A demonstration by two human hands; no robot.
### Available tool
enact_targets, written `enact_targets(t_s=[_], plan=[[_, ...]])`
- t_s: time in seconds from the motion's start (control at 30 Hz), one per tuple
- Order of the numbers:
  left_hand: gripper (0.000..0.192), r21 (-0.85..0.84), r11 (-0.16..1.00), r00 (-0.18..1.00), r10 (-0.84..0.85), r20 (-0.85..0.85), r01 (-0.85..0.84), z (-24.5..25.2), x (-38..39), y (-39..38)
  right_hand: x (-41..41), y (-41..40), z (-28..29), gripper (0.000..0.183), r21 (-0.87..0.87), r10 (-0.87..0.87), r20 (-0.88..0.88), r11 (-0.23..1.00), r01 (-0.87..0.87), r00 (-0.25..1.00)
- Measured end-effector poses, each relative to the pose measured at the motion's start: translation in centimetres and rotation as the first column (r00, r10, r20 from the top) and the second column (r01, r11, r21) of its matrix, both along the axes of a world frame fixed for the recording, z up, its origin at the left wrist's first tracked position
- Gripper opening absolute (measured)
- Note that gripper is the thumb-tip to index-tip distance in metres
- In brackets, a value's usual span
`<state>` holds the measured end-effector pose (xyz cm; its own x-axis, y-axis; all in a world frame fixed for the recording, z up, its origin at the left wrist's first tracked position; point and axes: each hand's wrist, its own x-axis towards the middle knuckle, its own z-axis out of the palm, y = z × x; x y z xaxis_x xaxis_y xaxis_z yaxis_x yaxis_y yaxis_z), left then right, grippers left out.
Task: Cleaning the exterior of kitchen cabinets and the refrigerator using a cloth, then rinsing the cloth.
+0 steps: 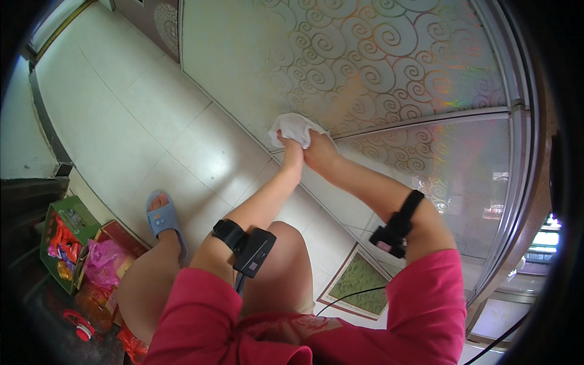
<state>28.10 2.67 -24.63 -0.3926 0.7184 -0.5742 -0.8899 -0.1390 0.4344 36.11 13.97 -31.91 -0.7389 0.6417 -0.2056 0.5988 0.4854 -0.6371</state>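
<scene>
A crumpled white cloth (294, 127) is bunched between my two hands, close against a frosted glass panel (346, 59) with a swirl pattern. My left hand (292, 147) grips the cloth's lower left part, its thumb over the fabric. My right hand (320, 148) holds the cloth from the right, with some fingers hidden in its folds. Both wrists nearly touch. The cloth lies near the panel's lower corner, beside the metal crossbar (388, 127) that divides it from a second glass panel (438, 159).
Pale floor tiles (137, 118) stretch to the left, where my foot wears a blue slipper (164, 216). A green box (66, 242) of bags, a pink plastic bag (104, 262) and a red-capped bottle (93, 310) stand lower left. A green picture mat (358, 285) lies at right.
</scene>
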Motion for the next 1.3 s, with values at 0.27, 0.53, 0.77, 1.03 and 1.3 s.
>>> enact_targets(t_s=[0.27, 0.53, 0.77, 1.03, 1.3], plan=[[0.062, -0.089, 0.993, 0.943, 0.041, -0.330, -0.074, 3.3, 1.1, 0.4, -7.0, -11.6, 23.0, 0.024, 0.106, 0.114, 0.112, 0.986, -0.126, 0.987], [0.073, 0.129, 0.988, 0.667, 0.155, -0.728, -0.089, 15.9, -1.1, -3.2, -6.1, -10.8, 30.2, 0.031, 0.518, 0.286, 0.126, 0.798, -0.309, 0.950], [0.068, 0.186, 0.937, 0.510, 0.320, -0.798, -0.296, 11.4, -10.4, -2.7, -11.5, -6.1, 19.8, 0.041, 0.039, 0.318, -0.396, 0.943, -0.330, 0.861], [0.057, 0.001, 0.876, 0.508, 0.281, -0.814, -0.483, 9.7, -20.6, -4.0, -27.7, -7.0, 17.4, 0.051, 0.677, 0.157, 0.736, -0.187, -0.712, 0.659], [0.048, 0.285, 0.764, 0.269, 0.510, -0.817, -0.579, 4.7, -27.5, -4.3, -35.8, -5.9, 13.1, 0.052, 0.291, 0.458, 0.217, 0.813, -0.505, 0.862]])
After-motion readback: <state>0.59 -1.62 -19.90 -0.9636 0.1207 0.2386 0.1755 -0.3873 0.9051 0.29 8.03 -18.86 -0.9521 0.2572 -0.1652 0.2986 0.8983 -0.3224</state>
